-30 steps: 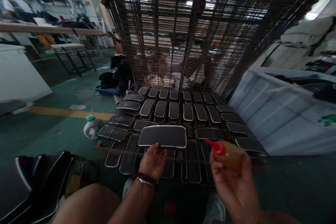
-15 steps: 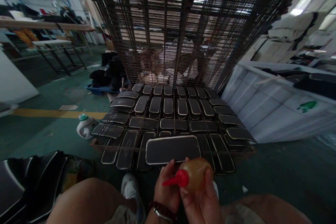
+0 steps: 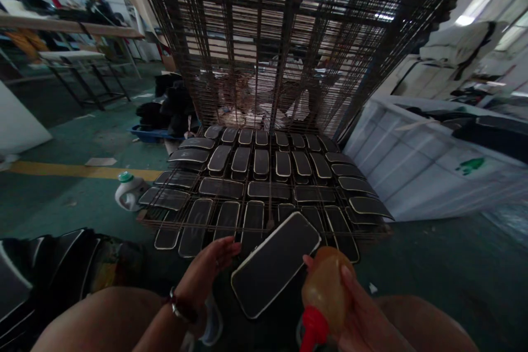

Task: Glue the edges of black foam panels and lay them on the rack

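A dark, rounded rectangular panel with a pale line round its edge lies slanted in front of me, overlapping the near row of the rack. My right hand is closed round a squeeze bottle of amber liquid, its red nozzle pointing down toward me. A fingertip of that hand shows at the panel's right edge; whether it supports the panel from below is hidden. Left of the panel, my left hand has its fingers stretched out and apart from the panel, holding nothing.
Rows of similar panels lie on a low wire rack, with stacked wire shelves rising behind. A white jug stands at left. Dark curved pieces lie near my left knee. A large white bin stands at right.
The panel has turned from level to slanted, its left end now nearer me. My left hand has moved left, away from the bottle. The bottle has swung nozzle-down and shifted right.
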`<control>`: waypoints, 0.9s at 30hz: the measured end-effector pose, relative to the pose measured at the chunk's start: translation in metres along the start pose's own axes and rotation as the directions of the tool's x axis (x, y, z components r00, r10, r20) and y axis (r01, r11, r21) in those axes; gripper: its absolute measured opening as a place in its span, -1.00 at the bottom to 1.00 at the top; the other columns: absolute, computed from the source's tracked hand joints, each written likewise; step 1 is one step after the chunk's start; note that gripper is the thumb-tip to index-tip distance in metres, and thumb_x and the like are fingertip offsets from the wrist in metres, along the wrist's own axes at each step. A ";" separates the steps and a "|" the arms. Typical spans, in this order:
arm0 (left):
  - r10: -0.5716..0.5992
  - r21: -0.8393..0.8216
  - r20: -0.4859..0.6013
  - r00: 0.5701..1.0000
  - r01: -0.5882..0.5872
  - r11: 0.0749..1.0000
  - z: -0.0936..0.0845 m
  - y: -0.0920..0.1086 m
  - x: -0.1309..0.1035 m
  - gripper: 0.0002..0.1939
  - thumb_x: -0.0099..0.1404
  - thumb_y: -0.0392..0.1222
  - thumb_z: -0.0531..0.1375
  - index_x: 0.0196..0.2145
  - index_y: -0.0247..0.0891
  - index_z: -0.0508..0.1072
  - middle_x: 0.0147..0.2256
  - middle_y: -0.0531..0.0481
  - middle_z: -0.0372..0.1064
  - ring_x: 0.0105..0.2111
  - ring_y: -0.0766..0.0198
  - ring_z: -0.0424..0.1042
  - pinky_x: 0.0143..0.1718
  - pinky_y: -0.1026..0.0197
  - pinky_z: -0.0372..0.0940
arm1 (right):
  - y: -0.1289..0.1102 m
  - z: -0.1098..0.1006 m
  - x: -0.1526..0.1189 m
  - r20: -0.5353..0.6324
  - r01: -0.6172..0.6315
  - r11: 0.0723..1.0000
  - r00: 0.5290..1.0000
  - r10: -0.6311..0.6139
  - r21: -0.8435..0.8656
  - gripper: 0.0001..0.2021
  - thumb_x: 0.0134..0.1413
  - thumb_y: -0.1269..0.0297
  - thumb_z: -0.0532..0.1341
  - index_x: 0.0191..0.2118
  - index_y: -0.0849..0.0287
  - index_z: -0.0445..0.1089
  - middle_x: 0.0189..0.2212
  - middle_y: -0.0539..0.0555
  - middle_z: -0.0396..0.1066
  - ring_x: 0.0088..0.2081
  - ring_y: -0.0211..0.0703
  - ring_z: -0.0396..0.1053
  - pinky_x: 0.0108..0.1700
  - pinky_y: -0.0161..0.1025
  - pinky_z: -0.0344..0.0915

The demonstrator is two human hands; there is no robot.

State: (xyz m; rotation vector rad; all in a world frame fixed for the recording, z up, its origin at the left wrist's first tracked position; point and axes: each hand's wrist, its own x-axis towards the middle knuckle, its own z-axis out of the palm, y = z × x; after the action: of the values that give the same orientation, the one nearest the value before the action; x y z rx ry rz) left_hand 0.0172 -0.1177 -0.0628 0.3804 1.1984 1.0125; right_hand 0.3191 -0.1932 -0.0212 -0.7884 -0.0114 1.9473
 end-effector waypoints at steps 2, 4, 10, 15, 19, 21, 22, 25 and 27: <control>-0.026 0.165 0.207 0.978 -0.008 0.986 0.014 0.027 -0.003 -0.79 0.29 -0.25 0.34 -0.13 -0.37 0.62 -0.08 -0.35 0.62 -0.07 0.05 0.60 -0.02 0.17 0.38 | -0.004 0.001 -0.001 0.023 -0.023 0.997 0.999 0.025 -0.076 -0.54 0.17 0.13 0.50 0.11 0.20 0.54 0.13 0.22 0.50 0.05 0.00 0.54 0.13 -0.10 0.49; -0.088 0.285 0.377 0.922 -0.025 0.958 0.030 0.042 -0.005 -0.77 0.20 -0.31 0.41 -0.14 -0.34 0.64 -0.11 -0.28 0.62 -0.10 0.09 0.59 -0.06 0.21 0.38 | -0.003 0.004 0.001 0.032 -0.032 0.990 0.999 0.037 -0.141 -0.54 0.17 0.11 0.49 0.11 0.21 0.54 0.12 0.24 0.51 0.06 0.02 0.54 0.15 -0.08 0.47; -0.195 0.347 0.548 0.813 -0.009 0.938 0.059 0.039 0.001 -0.67 0.00 -0.54 0.35 -0.26 -0.28 0.63 -0.27 -0.14 0.63 -0.27 0.06 0.61 -0.16 0.14 0.44 | 0.009 0.016 0.015 0.008 0.016 0.984 1.000 -0.014 -0.178 -0.47 0.18 0.10 0.48 0.14 0.33 0.48 0.05 0.31 0.54 -0.02 0.02 0.56 0.08 -0.06 0.48; -0.157 0.296 0.537 0.829 -0.011 0.955 0.047 0.037 0.009 -0.67 -0.01 -0.55 0.34 -0.27 -0.28 0.63 -0.29 -0.16 0.62 -0.24 0.01 0.61 -0.15 0.11 0.44 | -0.018 0.024 0.020 -0.095 0.253 0.948 0.957 -0.275 -0.192 -0.44 0.03 0.04 0.55 0.09 0.18 0.51 0.09 0.29 0.52 0.01 0.08 0.56 -0.01 -0.03 0.54; -0.207 0.344 0.580 0.788 -0.006 0.939 0.037 0.045 0.008 -0.65 0.01 -0.52 0.34 -0.24 -0.26 0.64 -0.30 -0.12 0.62 -0.23 0.02 0.61 -0.10 0.07 0.46 | -0.064 0.046 0.018 -0.180 0.500 0.782 0.787 -0.590 -0.373 -0.34 -0.33 -0.10 0.64 -0.06 0.08 0.57 -0.07 0.20 0.60 -0.06 0.18 0.58 -0.13 0.03 0.59; -0.231 0.384 0.590 0.773 -0.018 0.923 0.035 0.048 0.004 -0.67 0.01 -0.49 0.34 -0.24 -0.26 0.64 -0.28 -0.12 0.62 -0.23 0.02 0.61 -0.11 0.08 0.46 | -0.082 0.054 0.018 -0.181 0.578 0.661 0.672 -0.718 -0.478 -0.29 -0.47 -0.13 0.66 -0.11 0.07 0.58 -0.13 0.14 0.60 -0.12 0.13 0.58 -0.17 -0.06 0.60; -0.243 0.404 0.595 0.767 -0.024 0.914 0.035 0.049 0.003 -0.68 0.01 -0.47 0.34 -0.24 -0.26 0.64 -0.27 -0.13 0.63 -0.23 0.02 0.61 -0.12 0.09 0.46 | -0.088 0.057 0.018 -0.165 0.603 0.605 0.625 -0.763 -0.520 -0.28 -0.49 -0.13 0.66 -0.11 0.08 0.58 -0.14 0.13 0.59 -0.14 0.08 0.58 -0.19 -0.11 0.59; -0.275 0.438 0.614 0.740 -0.029 0.899 0.032 0.048 0.000 -0.70 0.02 -0.42 0.35 -0.24 -0.25 0.65 -0.24 -0.15 0.63 -0.22 0.00 0.61 -0.13 0.09 0.45 | -0.098 0.060 0.022 -0.062 0.624 0.499 0.586 -0.808 -0.602 -0.31 -0.40 -0.12 0.64 -0.08 0.08 0.58 -0.19 0.13 0.58 -0.22 0.03 0.56 -0.25 -0.16 0.58; -0.294 0.452 0.636 0.714 -0.035 0.891 0.029 0.045 0.002 -0.68 0.03 -0.39 0.35 -0.21 -0.24 0.64 -0.21 -0.14 0.63 -0.19 0.00 0.60 -0.12 0.09 0.44 | -0.098 0.059 0.025 0.017 0.614 0.466 0.616 -0.788 -0.638 -0.35 -0.30 -0.13 0.61 -0.06 0.09 0.58 -0.22 0.14 0.58 -0.26 0.04 0.56 -0.26 -0.12 0.59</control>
State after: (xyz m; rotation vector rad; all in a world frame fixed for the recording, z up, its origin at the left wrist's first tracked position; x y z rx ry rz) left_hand 0.0234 -0.0843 -0.0209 0.9292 0.7202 0.3736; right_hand 0.3585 -0.1048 0.0449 -1.2245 -0.7184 0.9645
